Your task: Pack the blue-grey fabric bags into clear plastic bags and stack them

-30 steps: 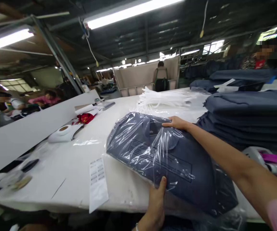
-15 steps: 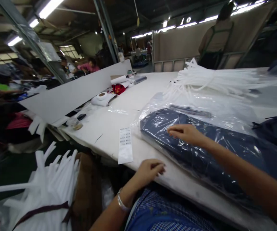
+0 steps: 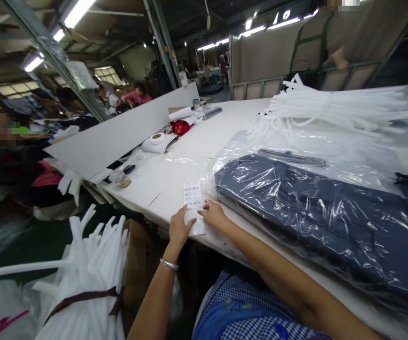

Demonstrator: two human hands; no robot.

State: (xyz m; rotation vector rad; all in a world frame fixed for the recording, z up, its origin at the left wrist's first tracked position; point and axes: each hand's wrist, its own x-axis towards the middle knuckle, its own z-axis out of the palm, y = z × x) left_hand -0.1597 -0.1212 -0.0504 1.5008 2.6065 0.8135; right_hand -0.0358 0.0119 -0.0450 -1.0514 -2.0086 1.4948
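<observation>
A narrow white sheet of barcode labels [image 3: 194, 191] lies near the front edge of the table. My left hand [image 3: 179, 229] rests on its left side, thumb spread away from the fingers. At the sheet's right edge, my right hand [image 3: 215, 215] has thumb and fingertips drawn together on a label; the exact grip is too small to make out. To the right lies a dark blue folded garment [image 3: 317, 203] in a clear plastic bag, apart from both hands.
A bundle of white foam strips [image 3: 331, 111] lies at the back right of the white table [image 3: 225, 118]. A label roll [image 3: 157, 141] and red cloth [image 3: 180, 127] sit by the low board [image 3: 125, 130]. More white strips [image 3: 90, 283] stand lower left. People are farther back.
My right hand has left the bagged garment and moved left to the label sheet. My left hand has moved up and left onto the sheet. The view has shifted slightly.
</observation>
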